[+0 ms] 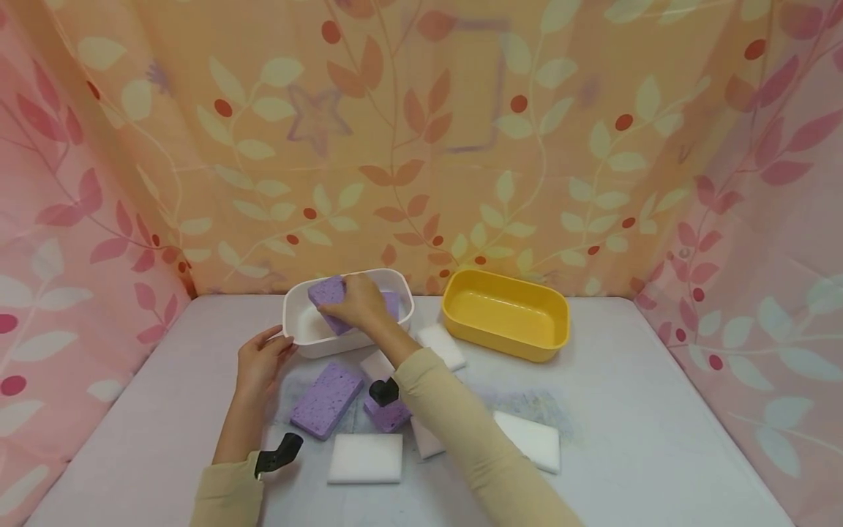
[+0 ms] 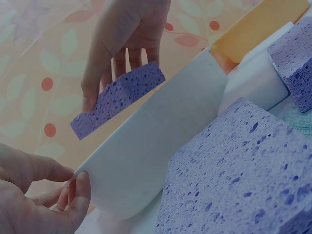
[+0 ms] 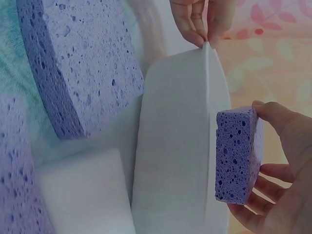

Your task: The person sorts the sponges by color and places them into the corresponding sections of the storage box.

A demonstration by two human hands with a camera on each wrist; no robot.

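Note:
My right hand (image 1: pixel 361 301) grips a purple sponge (image 1: pixel 327 293) by its edges, over the white tub (image 1: pixel 349 350). Seen from the right wrist, the held sponge (image 3: pixel 234 156) is just above the tub's rim, thumb on one end and fingers on the other. Another purple sponge (image 1: pixel 392 304) lies inside the tub, partly hidden by the hand. My left hand (image 1: pixel 262 362) pinches the tub's near-left rim between thumb and fingers, also plain in the left wrist view. In front of the tub, a purple sponge (image 1: pixel 327 400) lies flat on the table.
A yellow tub (image 1: pixel 506 315) stands right of the white one. White sponge blocks (image 1: pixel 365 459) lie about the table (image 1: pixel 632 410), including one at the right (image 1: pixel 529 440) and one between the tubs (image 1: pixel 441 346). Another purple sponge (image 1: pixel 387 416) sits beside my right forearm.

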